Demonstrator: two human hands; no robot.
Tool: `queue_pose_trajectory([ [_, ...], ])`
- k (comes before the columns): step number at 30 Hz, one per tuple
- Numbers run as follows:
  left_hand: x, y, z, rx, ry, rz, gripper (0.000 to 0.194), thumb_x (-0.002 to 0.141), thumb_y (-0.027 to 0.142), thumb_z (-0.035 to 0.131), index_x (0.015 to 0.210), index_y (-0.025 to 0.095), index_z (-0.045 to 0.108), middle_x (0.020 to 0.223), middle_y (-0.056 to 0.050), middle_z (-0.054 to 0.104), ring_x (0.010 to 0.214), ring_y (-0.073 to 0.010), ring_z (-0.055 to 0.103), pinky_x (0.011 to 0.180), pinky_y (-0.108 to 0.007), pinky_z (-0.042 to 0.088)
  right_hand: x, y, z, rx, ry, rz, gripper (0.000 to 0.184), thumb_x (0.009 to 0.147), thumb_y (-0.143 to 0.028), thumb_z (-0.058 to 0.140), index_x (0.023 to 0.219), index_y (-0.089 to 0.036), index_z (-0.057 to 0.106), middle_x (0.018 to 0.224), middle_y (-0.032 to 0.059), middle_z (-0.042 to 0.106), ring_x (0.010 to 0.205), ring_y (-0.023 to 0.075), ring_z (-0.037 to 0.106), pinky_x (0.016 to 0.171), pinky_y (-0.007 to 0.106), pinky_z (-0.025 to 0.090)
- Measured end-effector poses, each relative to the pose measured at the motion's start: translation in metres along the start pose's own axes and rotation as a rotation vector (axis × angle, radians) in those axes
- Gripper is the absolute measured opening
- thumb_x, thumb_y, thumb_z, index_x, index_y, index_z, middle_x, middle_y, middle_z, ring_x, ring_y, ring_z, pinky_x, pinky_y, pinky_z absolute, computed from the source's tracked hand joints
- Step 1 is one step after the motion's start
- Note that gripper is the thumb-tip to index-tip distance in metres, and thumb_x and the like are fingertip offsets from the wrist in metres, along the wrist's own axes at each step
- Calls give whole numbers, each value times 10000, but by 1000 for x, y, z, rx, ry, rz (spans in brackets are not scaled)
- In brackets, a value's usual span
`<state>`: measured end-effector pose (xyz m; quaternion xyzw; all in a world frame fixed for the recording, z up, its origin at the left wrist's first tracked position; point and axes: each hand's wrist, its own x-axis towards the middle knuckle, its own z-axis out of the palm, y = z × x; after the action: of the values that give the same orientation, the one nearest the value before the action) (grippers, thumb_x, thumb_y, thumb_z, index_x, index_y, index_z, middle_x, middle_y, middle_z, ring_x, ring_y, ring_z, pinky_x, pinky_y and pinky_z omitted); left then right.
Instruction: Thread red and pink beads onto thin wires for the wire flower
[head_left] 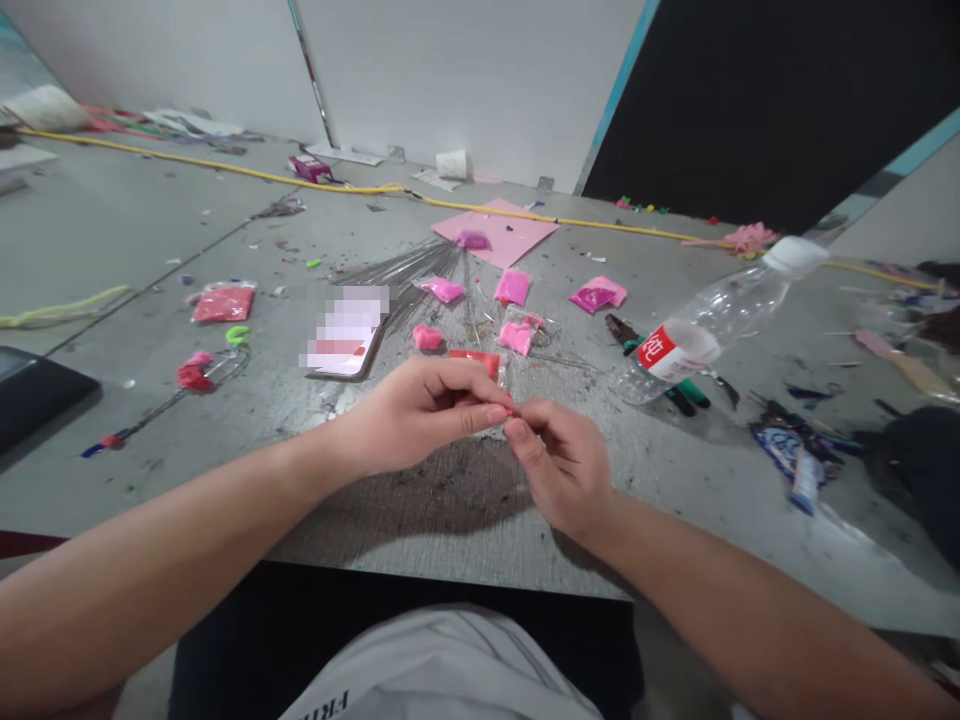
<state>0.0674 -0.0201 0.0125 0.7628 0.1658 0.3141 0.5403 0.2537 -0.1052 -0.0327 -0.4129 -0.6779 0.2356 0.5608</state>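
A small red piece (510,411) was pinched between two hands above the worktop (480,510).
The left hand (420,415) pressed thumb and forefinger on it; the right hand (566,465) met it with thumb and fingertips, its other fingers curled. Too little of it showed to tell its pointing or long axis. From it, a red packet (480,358) lay near at 11 o'clock, partly behind the left hand, a phone (349,335) at 10, a pink sheet (517,235) farther off at 12, and a clear bottle (735,300) at 2.
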Motion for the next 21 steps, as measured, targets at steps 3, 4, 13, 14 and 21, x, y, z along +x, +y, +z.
queue_pose_trajectory([
  [3,-1,-1,-1,-54,-15,-64,141,940,258,729,934,125,776,805,-54,717,734,-123,654,663,-219,530,1,1,1,-32,55,16,161,992,-280,650,851,-204,637,691,-39,608,610,102,533,588,252,433],
  [4,-1,-1,-1,-75,-14,-79,146,937,265,734,931,125,776,808,-54,718,743,-126,657,673,-223,533,1,2,1,-40,59,9,158,989,-278,654,850,-204,639,690,-39,613,607,102,534,585,251,435],
  [13,-5,-4,0,-273,-39,-215,79,904,225,774,957,170,794,865,-34,731,798,-118,659,735,-227,524,0,6,3,-26,23,26,205,1002,-286,636,812,-210,618,648,-50,576,574,93,511,558,242,409],
  [14,-5,-5,0,-293,-41,-222,71,901,221,779,953,176,797,867,-31,731,804,-116,659,741,-226,523,0,7,2,-22,12,23,213,1005,-288,631,807,-211,614,641,-52,568,567,91,506,556,240,406],
  [21,-2,-9,-3,-293,28,-216,66,860,230,820,890,174,800,791,-5,672,731,-87,596,675,-205,475,2,7,2,-44,-10,5,229,1006,-260,618,784,-210,593,633,-58,544,568,84,489,562,236,382],
])
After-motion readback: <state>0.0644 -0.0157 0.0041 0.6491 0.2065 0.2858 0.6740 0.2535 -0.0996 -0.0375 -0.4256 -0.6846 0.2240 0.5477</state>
